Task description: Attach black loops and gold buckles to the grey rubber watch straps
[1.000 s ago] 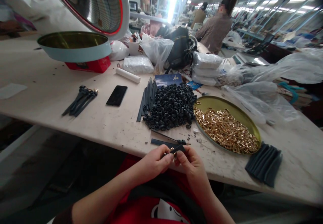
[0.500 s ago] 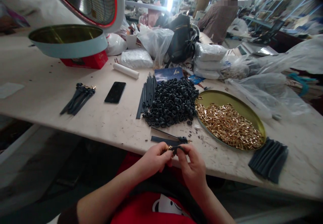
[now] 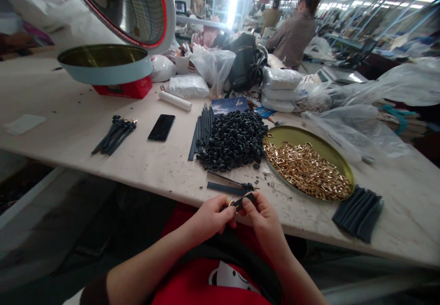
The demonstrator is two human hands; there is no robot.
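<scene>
Just off the table's front edge, my left hand (image 3: 213, 214) pinches a small gold buckle (image 3: 231, 203). My right hand (image 3: 263, 215) grips a dark strap (image 3: 248, 199) between thumb and fingers, right beside the buckle. Fingers partly hide where strap and buckle meet. Behind the hands lie dark straps (image 3: 225, 188), one with a gold end. Beyond them is a heap of small black loops (image 3: 237, 140). A round tray (image 3: 332, 148) to its right holds many gold buckles (image 3: 307, 170).
Dark straps with gold ends (image 3: 115, 133) lie at left near a phone (image 3: 161, 127). Thin dark strips (image 3: 203, 128) flank the loops; more straps (image 3: 357, 213) lie at right. A fan (image 3: 161, 12), blue tin (image 3: 106, 73), white roll (image 3: 175, 100) and plastic bags stand behind. A person (image 3: 292, 37) is farther back.
The strap end in my right hand, curved before, now shows flatter and points up to the right. My right thumb has moved over it. The camera view has shifted slightly.
</scene>
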